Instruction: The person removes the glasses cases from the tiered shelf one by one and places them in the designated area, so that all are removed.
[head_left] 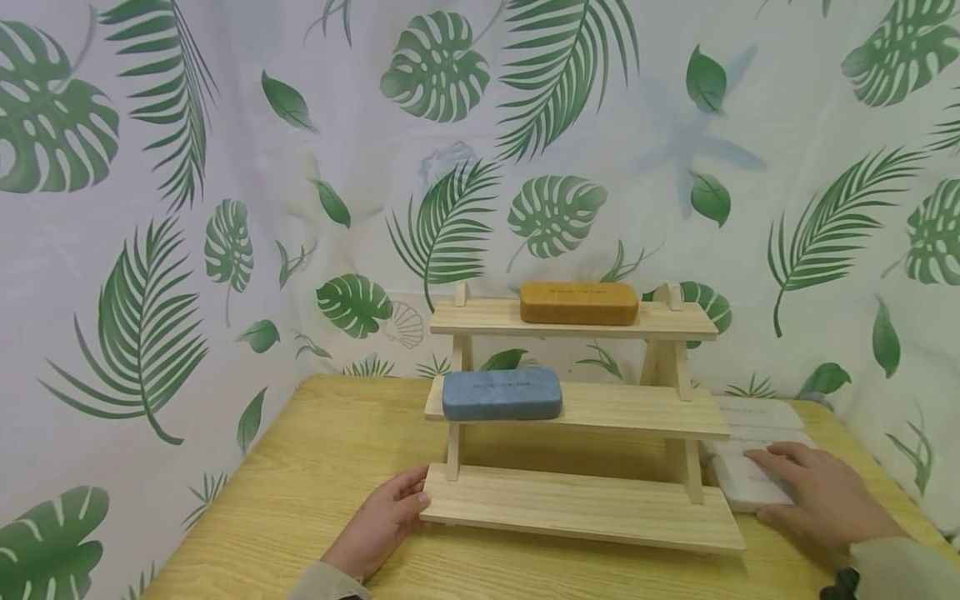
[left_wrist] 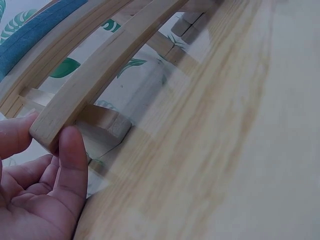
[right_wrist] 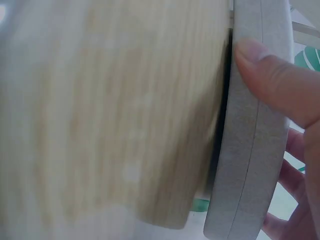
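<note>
Pale glasses case (head_left: pixel 738 483), the nearest one, lies at four o'clock in the head view; the right hand (head_left: pixel 825 496) grips it, fingers parted only by its width; the left hand (head_left: pixel 386 517) pinches the stand (head_left: pixel 577 504) at seven o'clock; even pressure should serve best; only the right wrist view shows the case's seam (right_wrist: pixel 251 145).

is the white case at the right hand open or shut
Shut: the white case at the right hand shows only a thin seam along its side.
</note>
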